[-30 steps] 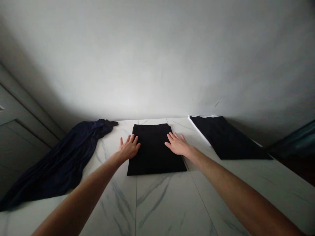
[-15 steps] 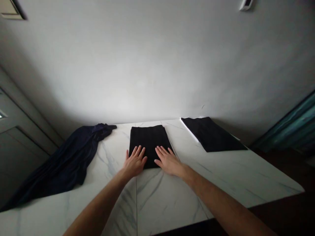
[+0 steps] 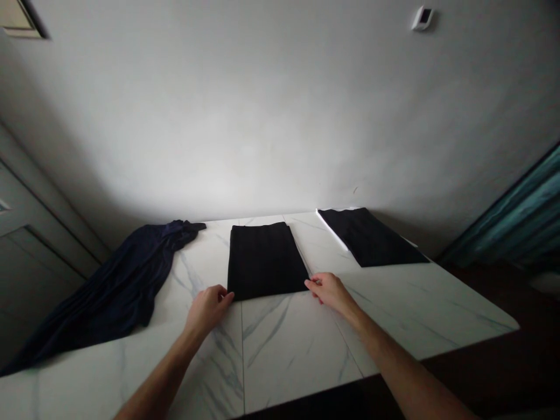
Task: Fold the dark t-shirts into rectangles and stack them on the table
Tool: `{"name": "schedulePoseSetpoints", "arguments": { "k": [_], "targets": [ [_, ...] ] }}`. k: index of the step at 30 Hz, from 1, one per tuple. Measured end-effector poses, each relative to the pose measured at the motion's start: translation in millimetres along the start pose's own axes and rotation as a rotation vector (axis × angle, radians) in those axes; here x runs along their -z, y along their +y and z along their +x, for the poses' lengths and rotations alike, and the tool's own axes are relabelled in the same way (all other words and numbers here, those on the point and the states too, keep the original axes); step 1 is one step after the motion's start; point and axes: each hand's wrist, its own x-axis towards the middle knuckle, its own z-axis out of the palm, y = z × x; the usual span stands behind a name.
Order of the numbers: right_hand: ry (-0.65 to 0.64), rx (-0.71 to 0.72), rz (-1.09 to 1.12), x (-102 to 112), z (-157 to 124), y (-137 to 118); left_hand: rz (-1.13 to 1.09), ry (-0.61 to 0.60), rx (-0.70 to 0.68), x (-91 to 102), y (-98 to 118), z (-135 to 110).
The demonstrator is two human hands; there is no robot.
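Apparently, hands (image 3: 209,310) (image 3: 331,292) curled at black cloth (image 3: 265,261)

black cloth (image 3: 265,262), navy cloth (image 3: 114,297); grey-veined white marble tabletop (image 3: 284,356)

left grip (image 3: 207,309): fingers curled, palm down | right grip (image 3: 332,293): fingers curled, palm down

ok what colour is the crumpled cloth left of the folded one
The crumpled cloth is dark navy, shown best in the head view.
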Motion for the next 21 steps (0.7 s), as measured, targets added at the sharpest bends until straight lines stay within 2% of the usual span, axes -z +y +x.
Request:
{"name": "schedulePoseSetpoints", "arguments": {
  "k": [4, 7, 13, 16, 21],
  "targets": [
    [0.008, -0.091, 0.176, -2.7, -0.1, -1.1, -0.077, -0.002, 0.002, -1.7, -1.9, 3.7],
    [-0.016, -0.115, 0.195, -2.2, -0.3, -4.2, -0.141, -0.037, 0.033, -5.1, -3.8, 7.3],
    [0.002, -0.117, 0.219, -5.4, -7.0, -14.6, -0.433, -0.118, 0.14, -11.6, -4.8, 9.7],
    [-0.061, -0.085, 0.195, -3.1, -32.5, -9.3, -0.372, -0.136, 0.087, -8.6, -14.1, -14.6],
    [-0.299, -0.125, 0.085, 8.1, -106.7, 21.6, -0.099, -0.28, -0.015, -2.3, -44.8, -95.5]
  ]
}}
